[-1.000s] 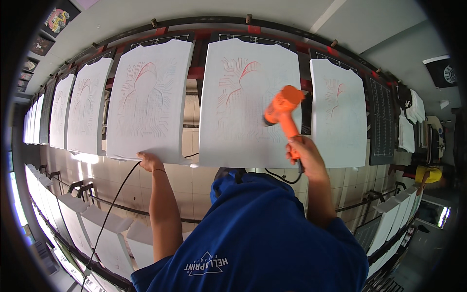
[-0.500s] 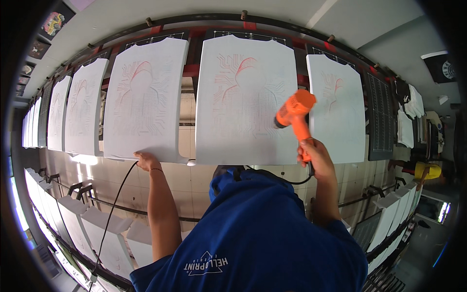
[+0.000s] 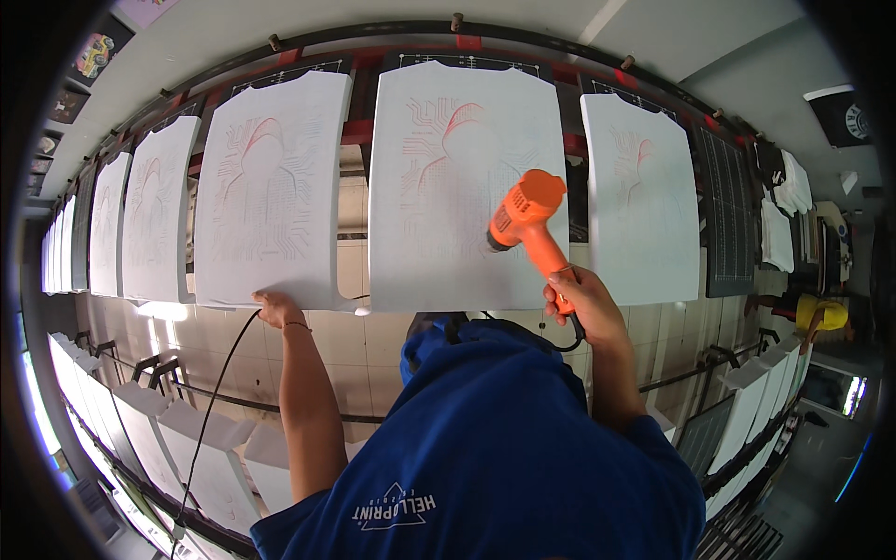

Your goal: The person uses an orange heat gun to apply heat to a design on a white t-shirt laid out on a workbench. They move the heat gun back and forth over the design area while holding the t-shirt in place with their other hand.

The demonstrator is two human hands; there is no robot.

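Right hand (image 3: 583, 303) is wrapped tight around the handle of an orange heat gun (image 3: 525, 224), just right of centre frame. The nozzle end points at the big white printed shirt (image 3: 467, 187) stretched flat on a platen in the upper middle, and the gun's body overlaps the lower right part of that shirt's line-art print. A black cord (image 3: 560, 343) loops out from under the handle near the wrist.

Left hand (image 3: 275, 306) is over at left of centre, fingers resting on the bottom edge of the next white shirt (image 3: 271, 196). Looks more like pressing or pinching the hem than a full grab; can't tell for sure. Thin bracelet on that wrist. Another black cable (image 3: 210, 411) runs down from near that hand toward the lower left.

More printed shirts run in a curved row off to the upper left, plus one more (image 3: 644, 201) to the right of the gun. A dark gridded platen (image 3: 726, 219) sits bare further right. Person's blue shirt (image 3: 495, 448) fills the bottom middle.
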